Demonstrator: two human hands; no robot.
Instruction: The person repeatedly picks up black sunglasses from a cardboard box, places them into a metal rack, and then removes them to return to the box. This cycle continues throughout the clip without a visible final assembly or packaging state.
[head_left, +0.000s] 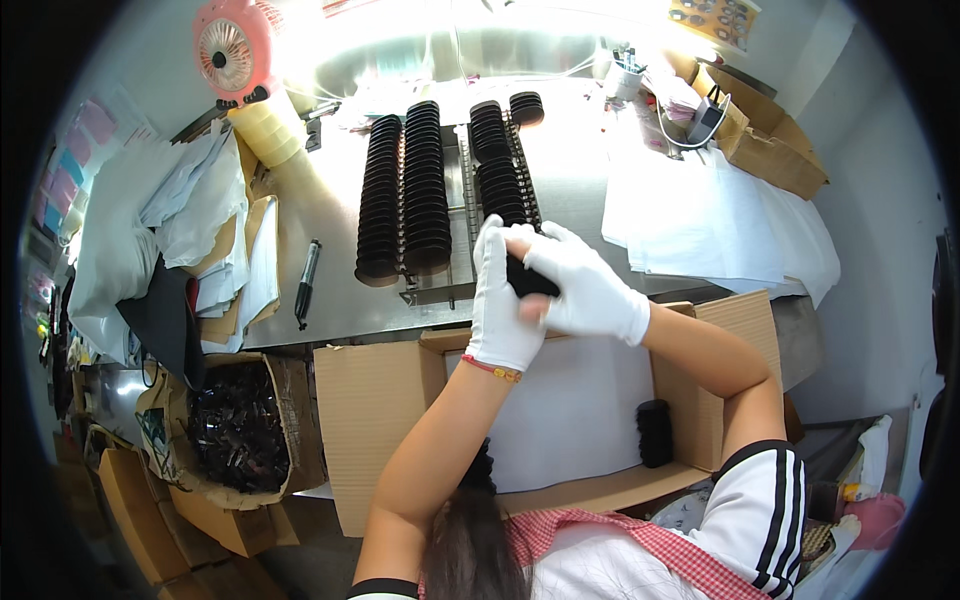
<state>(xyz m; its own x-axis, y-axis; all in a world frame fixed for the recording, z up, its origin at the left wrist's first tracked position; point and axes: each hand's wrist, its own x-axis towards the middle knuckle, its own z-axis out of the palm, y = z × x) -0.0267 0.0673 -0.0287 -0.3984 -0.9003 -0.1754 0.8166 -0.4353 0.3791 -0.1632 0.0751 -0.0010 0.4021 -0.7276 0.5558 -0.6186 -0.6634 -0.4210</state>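
A short stack of black discs (pixel 530 279) is held between my two white-gloved hands, just in front of the rack. Its left side rests against my left hand (pixel 505 305), whose fingers point away from me. My right hand (pixel 588 288) curls round the right side, with bare thumb and fingertip showing. Behind them, a metal rack (pixel 463 190) carries long rows of thin black discs (pixel 428 190), packed on edge. The row on the right (pixel 498 165) is partly hidden by my fingers. Below my hands is an open cardboard box (pixel 385 420) with a white lining (pixel 570 420).
Another black disc stack (pixel 655 433) lies inside the box at right. A marker (pixel 308 285) lies left of the rack. Papers (pixel 215 210), a pink fan (pixel 228 55) and a carton of dark scraps (pixel 240 425) are on the left; white sheets (pixel 710 220) cover the right.
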